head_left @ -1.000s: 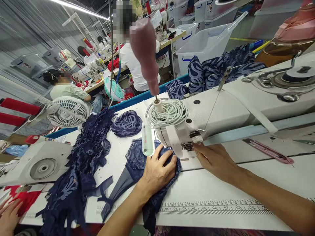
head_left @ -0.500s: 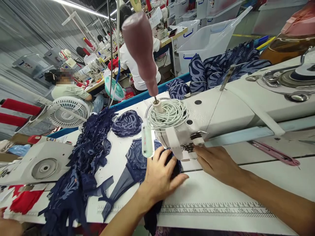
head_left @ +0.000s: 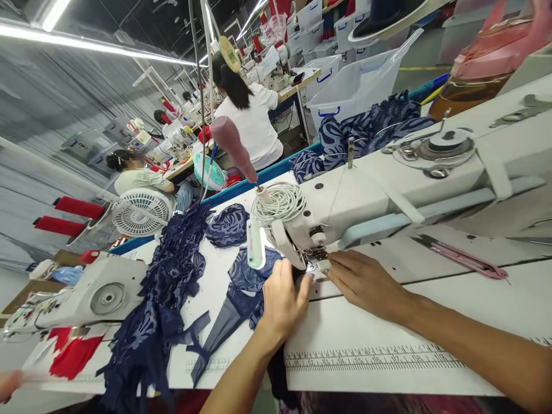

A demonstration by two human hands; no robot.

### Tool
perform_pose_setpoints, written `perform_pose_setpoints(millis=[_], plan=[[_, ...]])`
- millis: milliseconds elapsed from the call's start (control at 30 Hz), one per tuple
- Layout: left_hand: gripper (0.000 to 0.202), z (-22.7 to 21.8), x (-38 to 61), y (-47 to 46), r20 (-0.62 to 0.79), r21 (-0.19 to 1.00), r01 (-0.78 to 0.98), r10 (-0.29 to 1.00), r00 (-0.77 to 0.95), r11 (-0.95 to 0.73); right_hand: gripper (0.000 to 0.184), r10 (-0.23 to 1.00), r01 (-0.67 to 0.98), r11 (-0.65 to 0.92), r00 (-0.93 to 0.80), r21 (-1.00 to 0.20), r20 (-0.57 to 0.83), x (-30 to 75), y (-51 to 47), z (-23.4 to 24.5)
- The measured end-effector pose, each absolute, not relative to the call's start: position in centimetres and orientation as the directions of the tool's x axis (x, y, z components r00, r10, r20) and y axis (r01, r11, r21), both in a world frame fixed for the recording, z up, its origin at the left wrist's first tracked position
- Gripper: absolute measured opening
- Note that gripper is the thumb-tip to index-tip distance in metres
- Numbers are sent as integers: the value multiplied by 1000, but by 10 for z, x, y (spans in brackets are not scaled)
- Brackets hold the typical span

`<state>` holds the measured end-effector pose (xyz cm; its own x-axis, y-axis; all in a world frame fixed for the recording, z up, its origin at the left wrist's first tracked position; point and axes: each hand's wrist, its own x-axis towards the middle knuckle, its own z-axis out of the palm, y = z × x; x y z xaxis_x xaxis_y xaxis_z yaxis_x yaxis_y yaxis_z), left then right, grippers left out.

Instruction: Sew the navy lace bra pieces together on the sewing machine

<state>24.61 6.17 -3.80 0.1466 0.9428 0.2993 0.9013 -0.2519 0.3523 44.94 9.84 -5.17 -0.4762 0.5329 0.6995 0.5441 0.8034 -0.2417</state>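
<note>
Left hand (head_left: 280, 302) has drawn together on navy fabric (head_left: 244, 299) beside bare tabletop (head_left: 345, 325).

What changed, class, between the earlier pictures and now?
The person's left hand has drawn its spread fingers together on the navy patterned mesh fabric, its thumb turning up toward the white metal sewing machine. At lower left, a co-worker's hand has left the bright red cloth. The right hand stays beside the machine; the slim pink snips lie unmoved.
</note>
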Motion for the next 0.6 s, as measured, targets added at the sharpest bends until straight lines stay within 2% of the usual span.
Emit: perform_pose_setpoints(millis=[67, 100, 200, 367, 467, 600], plan=[[12, -32, 240, 67, 264, 446, 868, 959, 108, -220, 31, 539, 538, 806, -493, -248, 683, 448, 97, -55], [16, -30, 237, 69, 254, 460, 862, 962, 102, -213, 31, 544, 535, 806, -503, -252, 672, 448, 97, -57], [25, -25, 232, 72, 241, 445, 870, 964, 111, -211, 28, 560, 533, 805, -534, -263, 633, 445, 94, -62], [14, -15, 238, 63, 242, 430, 865, 956, 166, -260, 26, 571, 536, 805, -585, -253, 576, 438, 89, -63], [21, -11, 250, 55, 296, 314, 888, 923, 245, -337, 24, 576, 548, 801, -596, -241, 560, 433, 87, -63], [27, -16, 263, 45, 337, 41, 917, 869, 362, -397, 21, 539, 508, 830, -625, -229, 565, 438, 85, -62]])
